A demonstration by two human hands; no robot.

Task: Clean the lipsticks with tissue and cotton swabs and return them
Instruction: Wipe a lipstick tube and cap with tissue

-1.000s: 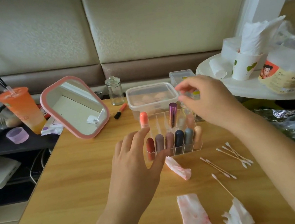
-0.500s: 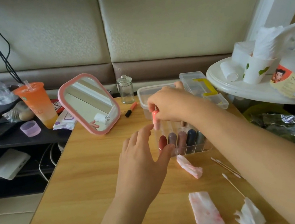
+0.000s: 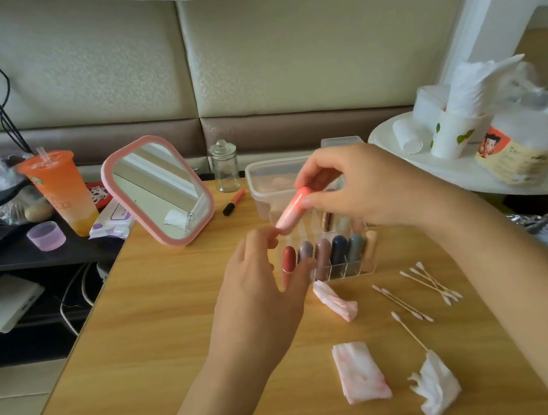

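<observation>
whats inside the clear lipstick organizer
Six capped lipsticks fill the front row of the clear plastic organizer; the right hand, holding a pink lipstick tube, hides most of the back row.

You had no legible text in view. Print on the orange cup point(image 3: 56, 192) was too blurred to read. The tub point(image 3: 518, 160) showed a cartoon face with tiny unreadable lettering. The wipes pack point(image 3: 108, 222) label was also illegible.

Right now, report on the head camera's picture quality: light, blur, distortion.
Head view: soft, even daylight, no hard shadows. Head view: the pink lipstick in the right hand is fairly sharp, while the paper cups at the right edge smear. Head view: wide-angle bending tilts the white pillar; the mirror shows bright streaks, no harsh glare.
</observation>
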